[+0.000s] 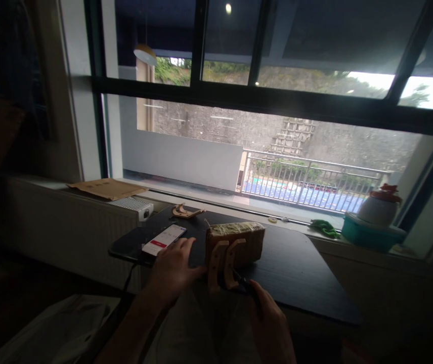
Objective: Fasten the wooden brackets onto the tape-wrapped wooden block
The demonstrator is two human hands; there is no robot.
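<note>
Two curved wooden hooks, a left one [214, 265] and a right one [230, 263], stand side by side at the table's near edge. Small dark holes dot their faces. Behind them sits a brown block-shaped package [252, 245] with a pale, stringy top. My left hand [174, 268] has its fingers spread beside a lit phone [165, 238], its thumb close to the left hook. My right hand [269, 316] is closed around a slim black-handled tool [247, 286], whose front end reaches the right hook; its tip is too dark to make out. More curved wooden pieces [186, 211] lie farther back.
The dark tabletop [296, 263] abuts the window sill. A brown envelope [108, 188] and a white slotted box [135, 206] lie at left. On the right sill are a green cloth [325, 228], a teal container [368, 232] and a white bottle [379, 208]. A cable [128, 277] hangs at left.
</note>
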